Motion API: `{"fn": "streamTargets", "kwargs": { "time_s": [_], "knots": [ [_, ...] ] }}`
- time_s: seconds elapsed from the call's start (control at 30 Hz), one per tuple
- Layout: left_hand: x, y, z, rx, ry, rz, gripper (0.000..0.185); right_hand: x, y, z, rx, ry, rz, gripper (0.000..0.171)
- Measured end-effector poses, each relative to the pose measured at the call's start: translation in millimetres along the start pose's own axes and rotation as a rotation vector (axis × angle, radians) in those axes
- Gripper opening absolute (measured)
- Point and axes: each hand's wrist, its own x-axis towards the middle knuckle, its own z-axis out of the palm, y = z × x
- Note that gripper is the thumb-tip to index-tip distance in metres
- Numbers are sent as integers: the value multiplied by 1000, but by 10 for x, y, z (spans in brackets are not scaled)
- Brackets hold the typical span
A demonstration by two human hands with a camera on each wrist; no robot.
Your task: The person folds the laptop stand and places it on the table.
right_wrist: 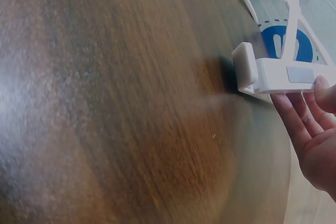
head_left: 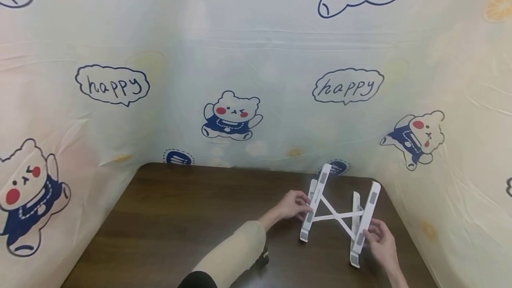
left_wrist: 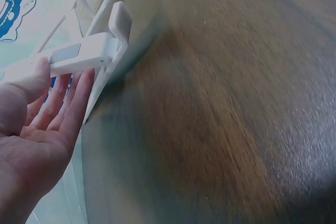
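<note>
White folding stand [head_left: 340,210], on the dark table [head_left: 180,226] near its right rear corner, looks light, rigid plastic; left hand [head_left: 294,206] and right hand [head_left: 380,237] each lightly pinch an outer rail, the soundest hold.

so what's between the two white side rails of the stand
In the head view, two thin crossed white struts join the left rail and right rail; dark table shows through.

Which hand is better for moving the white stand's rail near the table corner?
Probably the right hand: it already pinches that rail of the white stand, nearest the table corner. The left hand grips the other rail.
</note>
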Motion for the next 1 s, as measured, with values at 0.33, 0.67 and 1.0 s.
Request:
{"fn": "streamTargets", "kwargs": {
  "time_s": [0.33, 0.67, 1.0],
  "knots": [
    [-255, -22, -220, 15, -34, -5, 17, -37, -38, 183, 64, -45, -41, 38],
    [-467, -35, -538, 56, -81, 56, 19, -41, -241, 419, 118, -109, -84, 35],
    [-751, -25, -840, 71, -52, 68, 18, -51, -425, 675, 175, -171, -120, 33]
  ]
}}
